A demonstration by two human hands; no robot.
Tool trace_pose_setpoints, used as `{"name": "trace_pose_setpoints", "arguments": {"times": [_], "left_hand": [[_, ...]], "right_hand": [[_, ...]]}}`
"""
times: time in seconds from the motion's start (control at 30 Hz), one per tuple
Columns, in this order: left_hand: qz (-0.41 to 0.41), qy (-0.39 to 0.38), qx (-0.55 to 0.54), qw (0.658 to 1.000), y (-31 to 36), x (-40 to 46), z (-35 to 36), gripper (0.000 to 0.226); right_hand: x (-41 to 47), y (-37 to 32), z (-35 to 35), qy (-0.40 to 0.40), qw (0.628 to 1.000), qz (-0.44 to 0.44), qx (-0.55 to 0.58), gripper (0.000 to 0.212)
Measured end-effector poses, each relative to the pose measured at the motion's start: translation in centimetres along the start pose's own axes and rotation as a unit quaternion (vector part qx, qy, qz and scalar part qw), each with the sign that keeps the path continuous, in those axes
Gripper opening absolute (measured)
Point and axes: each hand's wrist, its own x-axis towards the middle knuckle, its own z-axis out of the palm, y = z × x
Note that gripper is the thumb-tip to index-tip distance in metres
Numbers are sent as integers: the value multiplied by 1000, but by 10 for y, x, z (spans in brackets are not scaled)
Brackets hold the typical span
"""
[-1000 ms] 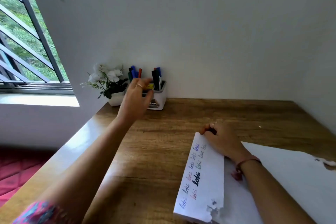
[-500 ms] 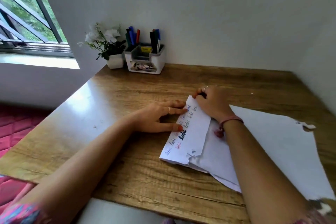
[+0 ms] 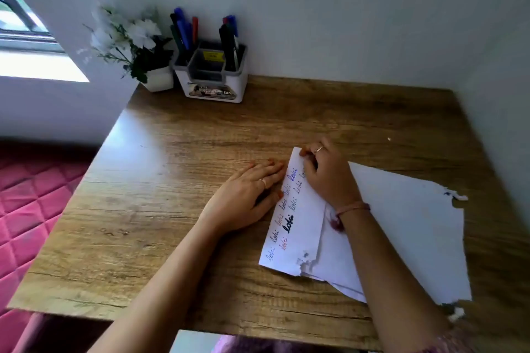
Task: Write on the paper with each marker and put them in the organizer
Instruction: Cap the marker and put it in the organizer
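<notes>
Markers (image 3: 200, 34) stood upright in the white organizer (image 3: 212, 77) at the back of the wooden desk (image 3: 160, 209), beside a small pot of white flowers (image 3: 134, 43). A second earlier the left hand (image 3: 246, 198) had been up at that organizer; it had since come back and lay flat, fingers spread, on the desk with its fingertips touching the left edge of the folded paper (image 3: 298, 223). The right hand (image 3: 329, 178) rested curled on the paper's far corner, and whether it pinched anything could not be told. No marker lay loose on the desk, and rows of coloured writing crossed the paper, so the task looked essentially finished.
</notes>
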Motion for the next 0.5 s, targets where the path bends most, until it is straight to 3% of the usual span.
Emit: {"name": "trace_pose_setpoints", "arguments": {"times": [0.13, 0.27, 0.5], "left_hand": [[-62, 26, -69, 995, 0, -2, -6, 60], [-75, 25, -122, 989, 9, 1, -16, 56], [-111, 93, -198, 969, 12, 3, -21, 42]], "right_hand": [[-2, -7, -10, -16, 996, 56, 72, 14], [0, -11, -23, -24, 992, 81, 91, 12], [4, -10, -27, -25, 986, 101, 128, 14]]}}
